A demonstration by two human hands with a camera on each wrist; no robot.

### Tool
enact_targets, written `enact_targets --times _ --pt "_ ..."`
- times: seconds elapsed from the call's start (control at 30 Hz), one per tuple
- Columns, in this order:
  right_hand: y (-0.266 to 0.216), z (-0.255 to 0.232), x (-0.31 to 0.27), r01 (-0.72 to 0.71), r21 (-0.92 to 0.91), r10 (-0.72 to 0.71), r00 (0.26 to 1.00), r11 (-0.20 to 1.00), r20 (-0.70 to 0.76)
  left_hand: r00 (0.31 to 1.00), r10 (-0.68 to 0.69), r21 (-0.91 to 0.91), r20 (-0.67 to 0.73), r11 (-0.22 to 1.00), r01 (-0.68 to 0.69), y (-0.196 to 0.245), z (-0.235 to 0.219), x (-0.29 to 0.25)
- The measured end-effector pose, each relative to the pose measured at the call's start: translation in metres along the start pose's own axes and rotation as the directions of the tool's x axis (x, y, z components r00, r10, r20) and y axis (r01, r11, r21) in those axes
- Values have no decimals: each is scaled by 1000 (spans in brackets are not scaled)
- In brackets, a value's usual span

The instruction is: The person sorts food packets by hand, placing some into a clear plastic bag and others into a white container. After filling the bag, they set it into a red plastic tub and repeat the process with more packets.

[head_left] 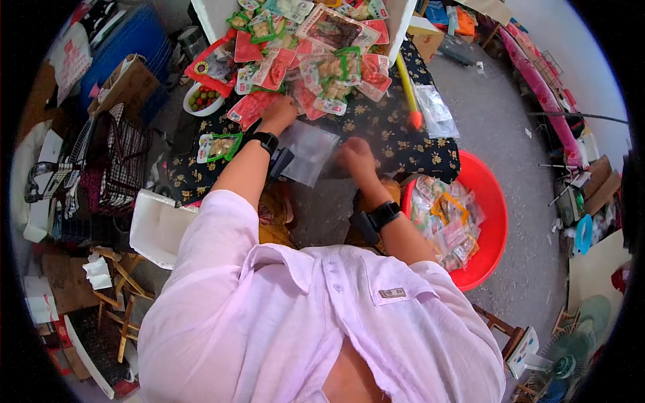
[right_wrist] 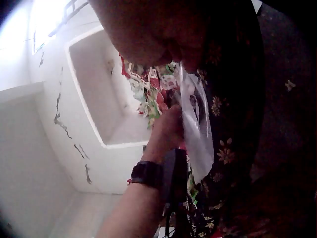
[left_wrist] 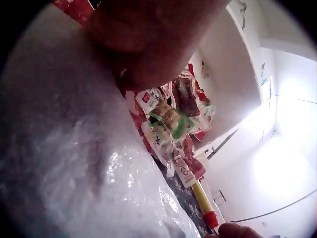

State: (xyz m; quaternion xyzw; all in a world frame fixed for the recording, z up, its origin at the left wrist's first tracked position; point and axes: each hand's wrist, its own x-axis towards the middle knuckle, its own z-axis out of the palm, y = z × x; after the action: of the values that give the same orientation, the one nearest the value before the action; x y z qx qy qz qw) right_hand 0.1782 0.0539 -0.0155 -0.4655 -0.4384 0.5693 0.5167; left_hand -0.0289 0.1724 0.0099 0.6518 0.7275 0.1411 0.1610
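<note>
A clear plastic bag [head_left: 309,153] lies between my hands over the front of the table and fills much of the left wrist view. My left hand [head_left: 279,115] grips its upper left edge, with fingertips close to the red packets [head_left: 252,107]. Blurred in the head view, my right hand [head_left: 357,158] is at the bag's right edge. In the right wrist view its bent fingers overlap the top of the bag [right_wrist: 195,134]; I cannot tell whether they pinch it. Beyond my hands, a heap of food packets [head_left: 329,70] spills from a white foam box [head_left: 401,27].
A green-edged packet [head_left: 220,147] and a white bowl [head_left: 203,111] of small round fruit are at left. On the right lie a yellow-and-orange stick [head_left: 406,87] and flat clear bags [head_left: 435,111]. A red basin [head_left: 494,221] of packets stands beside me; an open foam box [head_left: 158,228] stands left.
</note>
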Motion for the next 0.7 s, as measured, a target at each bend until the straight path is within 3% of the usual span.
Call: enact_targets --times 0.1,0.17,0.3,0.37,0.5,0.57,0.67,0.7 --pt "-5 1 -3 -61 -8 61 998 998 -2 997 -79 -70 -17 995 78 4 -4 7" --pt "-5 3 -5 -53 24 53 999 998 -6 999 -36 -143 -17 989 34 -9 7 31" --pt "0 4 -1 -27 -42 25 999 999 -43 998 54 -208 28 977 -47 8 -19 3" --pt "8 2 4 30 -12 -30 999 999 -42 997 78 -70 15 995 -77 24 -25 -21" --pt "1 3 1 -6 -129 2 1000 992 -31 988 140 298 -68 948 -114 36 -13 -44" --pt "-10 3 -2 4 -197 1 1000 980 26 965 236 319 -115 929 -189 33 -5 -38" --pt "-14 6 -9 10 -95 -12 1000 995 -21 888 399 400 -228 870 -288 30 5 -26" --pt "-10 6 -6 32 -80 -33 999 996 -23 891 393 396 -226 873 -285 33 3 -27"
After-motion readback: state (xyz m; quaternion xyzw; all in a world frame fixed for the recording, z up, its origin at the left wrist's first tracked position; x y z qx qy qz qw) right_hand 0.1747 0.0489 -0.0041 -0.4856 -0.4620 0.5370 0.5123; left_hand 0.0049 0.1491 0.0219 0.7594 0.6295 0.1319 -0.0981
